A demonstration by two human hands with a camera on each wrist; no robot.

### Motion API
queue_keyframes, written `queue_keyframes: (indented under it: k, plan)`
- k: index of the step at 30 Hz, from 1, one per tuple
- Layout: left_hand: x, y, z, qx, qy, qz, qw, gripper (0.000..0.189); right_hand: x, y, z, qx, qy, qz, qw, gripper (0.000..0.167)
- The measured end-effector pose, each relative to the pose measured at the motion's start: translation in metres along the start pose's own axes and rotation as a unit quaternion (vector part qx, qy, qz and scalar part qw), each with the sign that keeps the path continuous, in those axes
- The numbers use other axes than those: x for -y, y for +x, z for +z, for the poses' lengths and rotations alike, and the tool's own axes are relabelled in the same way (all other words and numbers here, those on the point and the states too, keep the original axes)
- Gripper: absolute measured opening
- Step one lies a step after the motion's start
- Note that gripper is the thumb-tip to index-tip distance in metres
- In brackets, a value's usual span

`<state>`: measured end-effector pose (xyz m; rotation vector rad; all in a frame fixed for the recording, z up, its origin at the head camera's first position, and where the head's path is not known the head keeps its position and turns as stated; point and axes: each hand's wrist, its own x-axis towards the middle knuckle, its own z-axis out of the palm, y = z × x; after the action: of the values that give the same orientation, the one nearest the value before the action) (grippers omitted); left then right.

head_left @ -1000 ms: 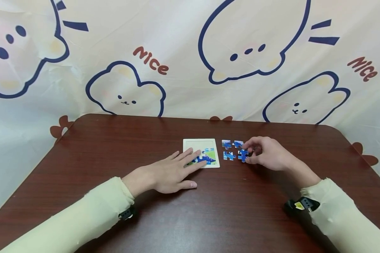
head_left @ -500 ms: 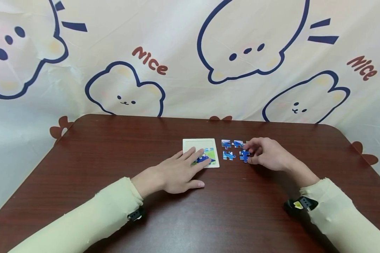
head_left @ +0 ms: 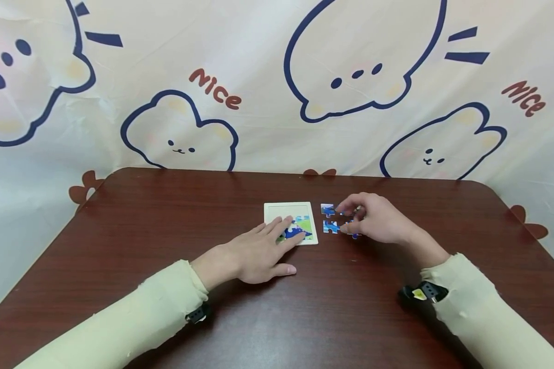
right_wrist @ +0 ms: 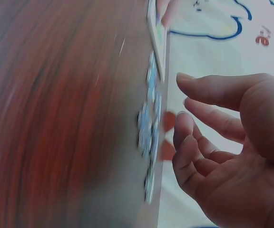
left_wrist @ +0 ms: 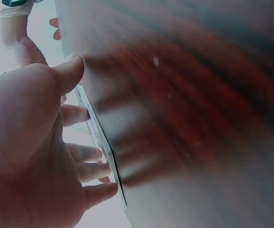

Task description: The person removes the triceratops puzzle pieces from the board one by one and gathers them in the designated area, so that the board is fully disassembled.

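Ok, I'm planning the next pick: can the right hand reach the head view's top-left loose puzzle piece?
Probably yes: the right hand hovers close beside that puzzle piece, which lies mostly uncovered.

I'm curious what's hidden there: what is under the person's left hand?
Part of a white tray lies under the left hand; part of a blue and green picture shows inside it. The tray's lower left is covered, so I can't see what's there.
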<state>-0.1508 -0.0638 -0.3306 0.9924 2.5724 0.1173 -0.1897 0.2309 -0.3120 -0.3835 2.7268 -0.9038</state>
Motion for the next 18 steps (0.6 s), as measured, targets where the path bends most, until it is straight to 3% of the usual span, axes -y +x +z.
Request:
queue_keyframes:
  k: [10, 18]
  plan:
    - [0.003, -0.001, 0.0, 0.002, 0.005, 0.005, 1.0, 0.075, 0.035, 0.024, 0.029, 0.015, -0.004, -0.053, 0.9985, 0.042]
    - [0.004, -0.002, 0.001, -0.003, 0.009, 0.011, 0.9999, 0.078, 0.049, 0.033, 0.042, 0.04, -0.021, -0.048, 0.9978, 0.045]
